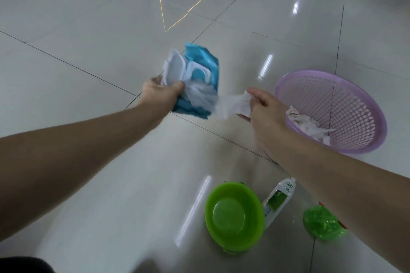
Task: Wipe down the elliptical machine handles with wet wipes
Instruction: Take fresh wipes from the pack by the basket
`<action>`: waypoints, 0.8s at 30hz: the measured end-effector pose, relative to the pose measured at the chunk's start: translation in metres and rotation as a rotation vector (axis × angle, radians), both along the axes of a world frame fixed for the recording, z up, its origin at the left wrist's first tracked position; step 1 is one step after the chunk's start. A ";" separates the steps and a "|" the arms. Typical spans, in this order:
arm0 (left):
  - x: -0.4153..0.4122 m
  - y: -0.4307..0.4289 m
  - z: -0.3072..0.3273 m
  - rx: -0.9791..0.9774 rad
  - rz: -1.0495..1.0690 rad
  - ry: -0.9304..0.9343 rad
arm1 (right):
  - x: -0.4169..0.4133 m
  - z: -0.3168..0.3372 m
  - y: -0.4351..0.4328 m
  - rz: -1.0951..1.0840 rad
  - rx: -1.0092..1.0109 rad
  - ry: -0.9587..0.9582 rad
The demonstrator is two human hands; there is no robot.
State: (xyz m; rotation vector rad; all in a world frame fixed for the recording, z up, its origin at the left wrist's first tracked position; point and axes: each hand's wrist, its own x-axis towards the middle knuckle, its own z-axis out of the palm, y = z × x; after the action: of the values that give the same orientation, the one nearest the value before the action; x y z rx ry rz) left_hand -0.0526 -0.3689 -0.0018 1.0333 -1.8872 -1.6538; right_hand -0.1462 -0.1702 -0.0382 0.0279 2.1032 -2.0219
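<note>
Head view: glossy pale tiled floor (77, 35) under us. Our left hand (162, 93) grips blue wet-wipe pack (203, 62), held above floor, white flip lid (175, 71) open. Our right hand (264, 109) pinches white wet wipe (226, 105), stretched between pack opening and fingers. Right of it, on floor: purple mesh basket (346, 99) holding crumpled used wipes (308, 125). Nearer us: green basin (233, 215), clear bottle (278, 199) lying just beside it, crumpled green bag (321, 225) further right.

Where things are
A wipe (224, 105) runs right from the wipes pack (200, 61); basket (346, 104) further right; bowl (229, 213), then bottle (278, 200), nearer.
</note>
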 end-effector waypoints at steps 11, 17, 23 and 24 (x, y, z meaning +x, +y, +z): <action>0.013 0.035 -0.034 -0.051 -0.371 -0.254 | 0.006 0.030 -0.011 0.268 0.065 0.164; 0.015 0.038 -0.034 0.031 -0.391 -0.138 | -0.001 0.032 -0.005 0.448 0.232 0.074; 0.017 0.041 -0.032 -0.012 -0.464 -0.111 | -0.015 0.054 0.000 0.748 0.335 -0.118; 0.017 0.043 -0.031 -0.023 -0.497 -0.109 | -0.013 0.054 -0.002 0.751 0.384 -0.071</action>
State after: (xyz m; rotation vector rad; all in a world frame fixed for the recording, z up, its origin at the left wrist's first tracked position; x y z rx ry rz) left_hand -0.0353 -0.3263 -0.0323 0.6888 -2.3705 -1.8562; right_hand -0.1595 -0.1726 0.0157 -0.5320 1.9989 -1.1604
